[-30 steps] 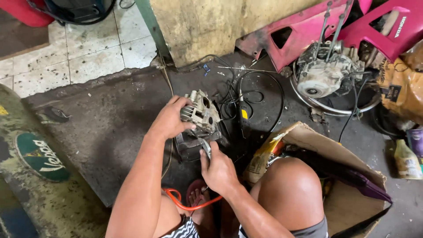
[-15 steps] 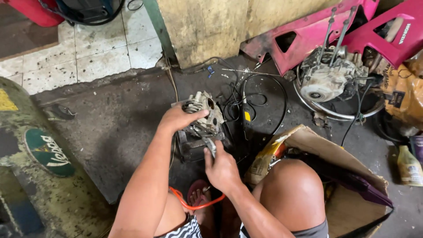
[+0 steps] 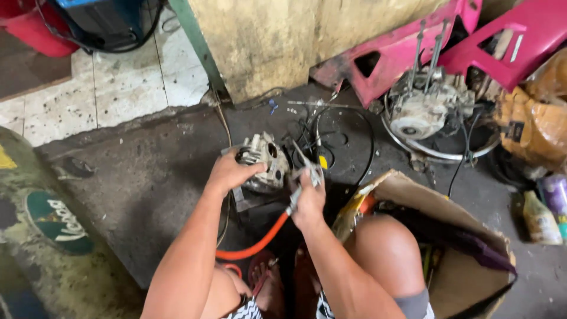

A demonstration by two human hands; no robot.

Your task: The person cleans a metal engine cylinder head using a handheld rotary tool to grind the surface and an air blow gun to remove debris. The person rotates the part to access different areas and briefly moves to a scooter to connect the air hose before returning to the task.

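A grey metal engine part (image 3: pixel 269 160) sits on the dark concrete floor in front of me. My left hand (image 3: pixel 229 172) grips its left side. My right hand (image 3: pixel 308 199) holds a metal blow gun (image 3: pixel 302 184) on an orange hose (image 3: pixel 257 243), its thin nozzle aimed at the right side of the engine part. The hose runs down between my knees.
Black cables (image 3: pixel 345 142) lie behind the part. An open cardboard box (image 3: pixel 455 236) stands at my right knee. A larger engine (image 3: pixel 422 109) and pink body panels (image 3: pixel 413 47) sit at the back right, plastic bottles (image 3: pixel 540 218) at far right, a yellowed wall (image 3: pixel 295 35) ahead.
My right hand has lifted and shifted right with the blow gun, so the orange hose shows more. My left hand stays on the engine part. The view has tilted slightly.
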